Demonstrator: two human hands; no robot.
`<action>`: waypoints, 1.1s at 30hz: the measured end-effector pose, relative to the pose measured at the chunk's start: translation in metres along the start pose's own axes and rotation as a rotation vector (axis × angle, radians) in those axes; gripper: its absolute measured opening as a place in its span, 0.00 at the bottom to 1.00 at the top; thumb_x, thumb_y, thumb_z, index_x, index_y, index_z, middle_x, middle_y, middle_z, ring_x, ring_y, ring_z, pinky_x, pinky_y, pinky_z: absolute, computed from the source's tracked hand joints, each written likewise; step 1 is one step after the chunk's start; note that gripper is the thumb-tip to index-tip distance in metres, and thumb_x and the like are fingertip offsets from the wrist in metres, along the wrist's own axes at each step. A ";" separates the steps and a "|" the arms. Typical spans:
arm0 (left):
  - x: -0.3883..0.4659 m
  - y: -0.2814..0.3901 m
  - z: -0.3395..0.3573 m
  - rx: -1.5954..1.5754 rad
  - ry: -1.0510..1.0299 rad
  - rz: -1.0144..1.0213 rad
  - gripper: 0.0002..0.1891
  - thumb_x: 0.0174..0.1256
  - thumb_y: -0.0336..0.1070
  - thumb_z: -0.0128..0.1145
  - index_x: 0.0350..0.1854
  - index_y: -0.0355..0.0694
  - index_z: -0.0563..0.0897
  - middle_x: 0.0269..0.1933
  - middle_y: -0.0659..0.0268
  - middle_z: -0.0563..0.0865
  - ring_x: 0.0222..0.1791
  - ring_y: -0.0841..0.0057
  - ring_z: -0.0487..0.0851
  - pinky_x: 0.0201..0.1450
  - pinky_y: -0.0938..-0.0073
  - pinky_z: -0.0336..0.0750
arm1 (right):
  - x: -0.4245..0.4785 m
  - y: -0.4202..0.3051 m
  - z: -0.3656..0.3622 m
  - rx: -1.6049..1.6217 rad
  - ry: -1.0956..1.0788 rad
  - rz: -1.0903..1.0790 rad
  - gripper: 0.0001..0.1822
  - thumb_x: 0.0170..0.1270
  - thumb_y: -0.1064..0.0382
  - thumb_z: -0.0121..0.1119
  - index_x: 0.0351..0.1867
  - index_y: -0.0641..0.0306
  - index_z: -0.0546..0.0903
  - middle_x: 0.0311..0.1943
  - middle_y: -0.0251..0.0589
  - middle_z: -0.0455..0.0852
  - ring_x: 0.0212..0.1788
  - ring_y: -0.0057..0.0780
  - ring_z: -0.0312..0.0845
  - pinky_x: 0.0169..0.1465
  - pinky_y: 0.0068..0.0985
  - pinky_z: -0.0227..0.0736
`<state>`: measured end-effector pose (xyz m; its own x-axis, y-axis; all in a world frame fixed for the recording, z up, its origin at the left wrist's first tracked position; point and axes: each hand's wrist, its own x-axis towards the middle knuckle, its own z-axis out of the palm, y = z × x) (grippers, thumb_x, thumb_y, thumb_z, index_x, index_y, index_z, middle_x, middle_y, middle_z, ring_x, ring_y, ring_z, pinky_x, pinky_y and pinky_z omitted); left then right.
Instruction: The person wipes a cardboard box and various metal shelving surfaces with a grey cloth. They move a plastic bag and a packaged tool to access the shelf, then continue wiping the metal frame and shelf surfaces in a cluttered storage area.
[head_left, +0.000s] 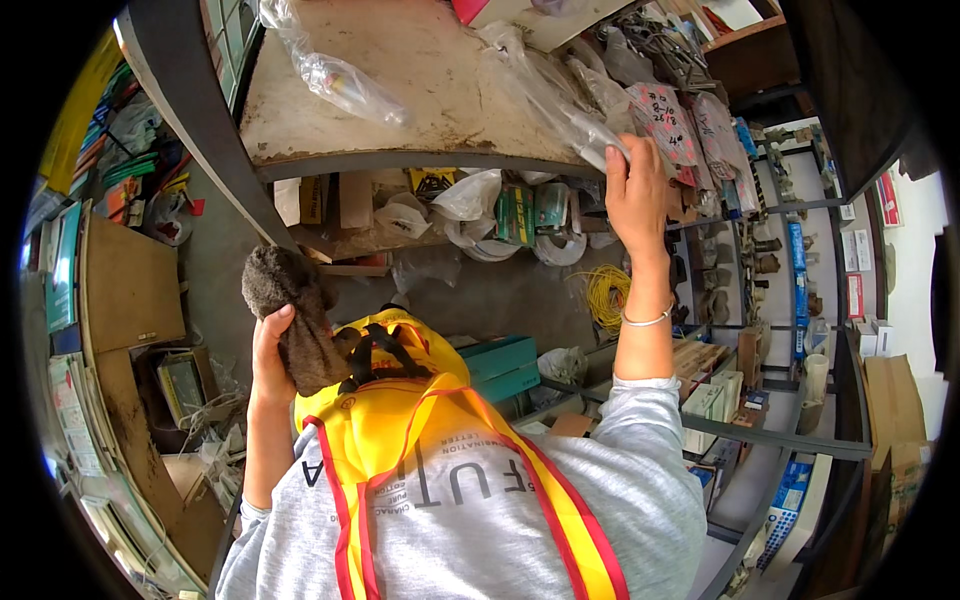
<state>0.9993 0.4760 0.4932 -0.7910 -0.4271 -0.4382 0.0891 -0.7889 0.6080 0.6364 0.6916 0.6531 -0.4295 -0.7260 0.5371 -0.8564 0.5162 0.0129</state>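
My left hand (274, 352) grips a bunched dark brown cloth (300, 322) beside the metal post of the shelf. Farther right, my right hand (637, 195) has its fingers around the end of a clear plastic bag (577, 127) with something long and pale inside, at the front edge of the upper shelf (450, 97). The shelf surface is stained and has dirt along its edge. Another clear plastic bag (345, 86) with small contents lies on its left part. Pink-spotted packets (664, 124) with handwriting hang or lie just right of my right hand.
A dark metal post (202, 127) rises at the shelf's left end. The lower shelf holds green boxes (515, 215), plastic bags and white coils. A yellow cable coil (607, 296) lies on the floor. Racks with metal fittings stand right; cardboard boxes (131, 285) stand left.
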 end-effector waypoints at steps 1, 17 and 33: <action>0.001 0.000 0.000 0.001 -0.009 -0.001 0.27 0.64 0.54 0.54 0.54 0.33 0.76 0.39 0.55 0.84 0.39 0.67 0.83 0.45 0.68 0.80 | 0.001 -0.001 0.004 -0.009 0.077 -0.023 0.10 0.71 0.61 0.55 0.46 0.66 0.75 0.38 0.47 0.77 0.40 0.49 0.76 0.42 0.39 0.71; 0.004 0.000 0.006 -0.078 0.018 -0.030 0.24 0.64 0.47 0.55 0.53 0.32 0.75 0.38 0.55 0.85 0.37 0.68 0.85 0.41 0.68 0.82 | 0.015 -0.005 0.023 0.243 0.089 0.054 0.15 0.66 0.58 0.61 0.49 0.65 0.76 0.40 0.48 0.81 0.46 0.48 0.77 0.46 0.38 0.73; 0.003 0.002 0.000 -0.103 0.045 -0.054 0.26 0.64 0.53 0.53 0.54 0.34 0.77 0.38 0.55 0.85 0.39 0.66 0.85 0.46 0.67 0.81 | 0.015 -0.011 0.024 0.528 0.250 0.379 0.13 0.73 0.59 0.56 0.48 0.68 0.76 0.30 0.42 0.82 0.19 0.23 0.77 0.27 0.23 0.71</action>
<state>0.9972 0.4739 0.4932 -0.7682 -0.4007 -0.4993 0.1111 -0.8516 0.5123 0.6323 0.6641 0.6412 -0.7020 -0.3805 0.6020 -0.7122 0.3771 -0.5921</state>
